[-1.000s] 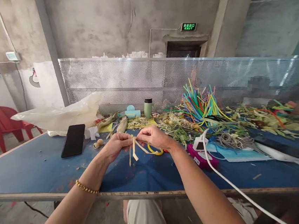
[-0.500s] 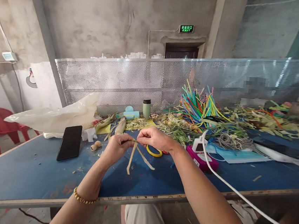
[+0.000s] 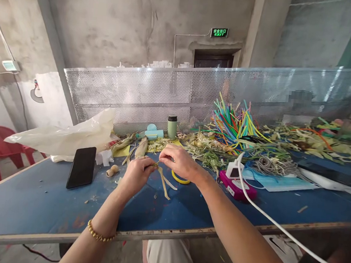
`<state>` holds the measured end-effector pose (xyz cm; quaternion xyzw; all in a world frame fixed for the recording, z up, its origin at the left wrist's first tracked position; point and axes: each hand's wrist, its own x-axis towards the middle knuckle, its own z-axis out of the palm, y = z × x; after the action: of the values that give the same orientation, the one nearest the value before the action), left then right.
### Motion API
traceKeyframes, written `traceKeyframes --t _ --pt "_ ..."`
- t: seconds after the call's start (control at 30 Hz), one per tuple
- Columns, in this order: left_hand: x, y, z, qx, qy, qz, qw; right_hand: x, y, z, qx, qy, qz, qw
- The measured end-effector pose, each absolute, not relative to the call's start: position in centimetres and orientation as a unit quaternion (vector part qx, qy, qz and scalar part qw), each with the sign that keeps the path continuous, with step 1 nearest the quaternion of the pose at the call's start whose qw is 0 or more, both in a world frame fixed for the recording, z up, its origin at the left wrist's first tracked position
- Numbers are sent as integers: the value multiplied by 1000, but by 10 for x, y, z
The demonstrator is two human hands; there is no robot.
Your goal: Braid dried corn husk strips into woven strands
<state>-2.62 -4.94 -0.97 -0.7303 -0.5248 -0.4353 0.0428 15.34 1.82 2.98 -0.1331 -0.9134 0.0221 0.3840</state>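
Pinching husk strips with left hand and right hand, both closed tight, over blue table left of yellow ring; probably mid-twist, needing steady tension next.

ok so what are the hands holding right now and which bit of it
Thin straw strips, pinched at their top end between the left hand and the right hand; the loose ends hang down toward the table.

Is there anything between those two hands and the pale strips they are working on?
Nothing visible. The left hand and the right hand both pinch the pale strips directly, and the loose ends hang down over the blue table.
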Motion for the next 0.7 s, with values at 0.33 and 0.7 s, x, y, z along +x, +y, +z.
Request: traceKeyframes --t 0.33,0.7 --pt "-32 -46 -15 -749 -472 -384 263 153 21 24 -142 -914 68 374" --pt "-28 -52 -14 -756 -441 -427 229 153 13 30 -114 -905 84 402"
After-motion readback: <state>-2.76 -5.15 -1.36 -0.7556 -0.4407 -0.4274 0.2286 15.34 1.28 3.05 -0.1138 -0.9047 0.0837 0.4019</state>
